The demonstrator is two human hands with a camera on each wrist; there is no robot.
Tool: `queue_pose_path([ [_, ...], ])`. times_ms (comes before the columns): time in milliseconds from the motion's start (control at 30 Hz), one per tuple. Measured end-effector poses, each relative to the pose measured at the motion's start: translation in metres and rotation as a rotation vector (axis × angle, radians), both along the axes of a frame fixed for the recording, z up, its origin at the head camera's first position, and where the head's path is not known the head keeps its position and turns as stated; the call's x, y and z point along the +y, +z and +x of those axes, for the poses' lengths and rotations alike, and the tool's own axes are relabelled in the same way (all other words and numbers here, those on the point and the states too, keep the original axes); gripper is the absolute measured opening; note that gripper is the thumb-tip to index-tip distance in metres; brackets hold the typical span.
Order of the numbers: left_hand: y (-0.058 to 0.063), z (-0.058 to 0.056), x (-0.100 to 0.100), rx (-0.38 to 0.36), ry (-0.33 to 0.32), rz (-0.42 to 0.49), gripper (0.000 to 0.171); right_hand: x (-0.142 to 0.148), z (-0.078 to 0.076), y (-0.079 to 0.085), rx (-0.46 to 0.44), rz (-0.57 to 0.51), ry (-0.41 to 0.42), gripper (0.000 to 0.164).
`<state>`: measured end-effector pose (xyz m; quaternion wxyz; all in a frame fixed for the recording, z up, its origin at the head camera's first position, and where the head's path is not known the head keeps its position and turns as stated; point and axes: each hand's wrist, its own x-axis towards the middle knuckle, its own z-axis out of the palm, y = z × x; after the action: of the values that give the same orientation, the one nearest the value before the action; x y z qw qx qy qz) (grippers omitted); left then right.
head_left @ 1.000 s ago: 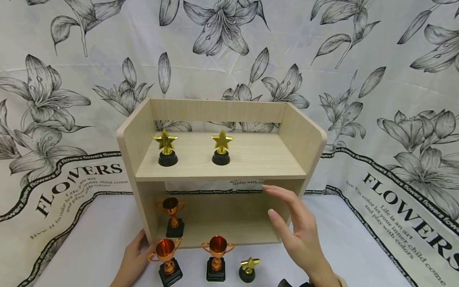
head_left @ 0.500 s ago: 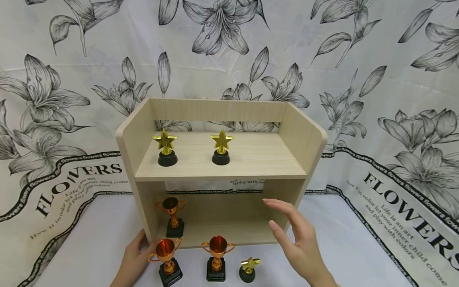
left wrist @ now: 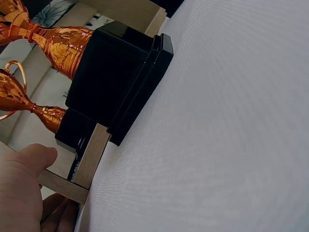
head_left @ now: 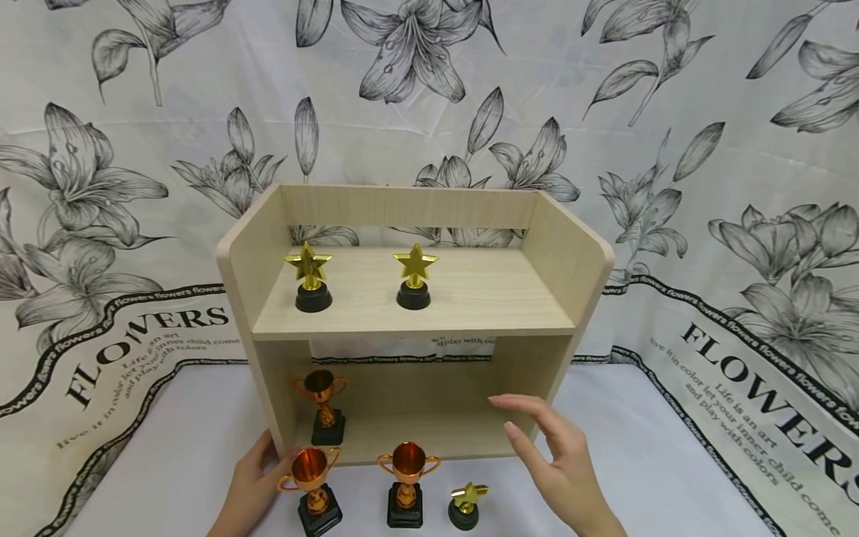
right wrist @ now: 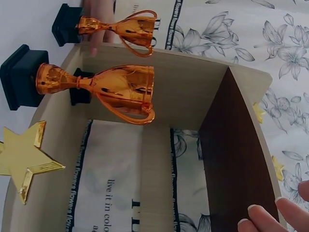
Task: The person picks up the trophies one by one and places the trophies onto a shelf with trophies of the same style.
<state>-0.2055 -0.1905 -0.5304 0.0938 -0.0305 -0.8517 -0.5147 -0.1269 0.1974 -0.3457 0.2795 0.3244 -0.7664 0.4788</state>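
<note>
My left hand [head_left: 247,485] holds the lower left side panel of a two-tier wooden shelf [head_left: 499,333]. In the left wrist view its thumb [left wrist: 38,157] lies on one face of the panel, with the fingers behind the other. My right hand [head_left: 564,470] hovers before the shelf's lower right, thumb and forefinger apart, holding nothing. A small gold star trophy [head_left: 464,509] stands left of it on the table. Two bronze trophy cups, a left one [head_left: 315,492] near my left hand and a middle one [head_left: 406,485], stand in front of the shelf.
Another bronze trophy cup [head_left: 326,418] stands at the left of the lower tier. On the upper tier are a left gold star trophy [head_left: 312,280] and a middle one [head_left: 414,276]. A flower-printed cloth [head_left: 416,67] hangs behind the white-covered table [head_left: 168,447].
My right hand has come down from near the upper board's front edge to the lower tier's height, still with nothing in it. My left hand and the trophies stay in place.
</note>
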Motion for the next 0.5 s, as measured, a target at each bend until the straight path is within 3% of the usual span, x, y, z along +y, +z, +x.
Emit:
queue_pose_path([
  [167,0.0,0.001,0.0,-0.01,0.0,0.009,0.062,0.003,-0.002,-0.008,-0.031,0.016,-0.006,0.037],
  [300,0.0,0.001,0.0,-0.011,0.001,0.005,0.062,0.007,-0.004,-0.014,-0.11,0.047,0.005,0.032],
  [500,0.003,0.0,0.001,-0.051,0.001,-0.008,0.067,0.022,-0.022,-0.041,-0.125,0.092,0.047,0.033],
])
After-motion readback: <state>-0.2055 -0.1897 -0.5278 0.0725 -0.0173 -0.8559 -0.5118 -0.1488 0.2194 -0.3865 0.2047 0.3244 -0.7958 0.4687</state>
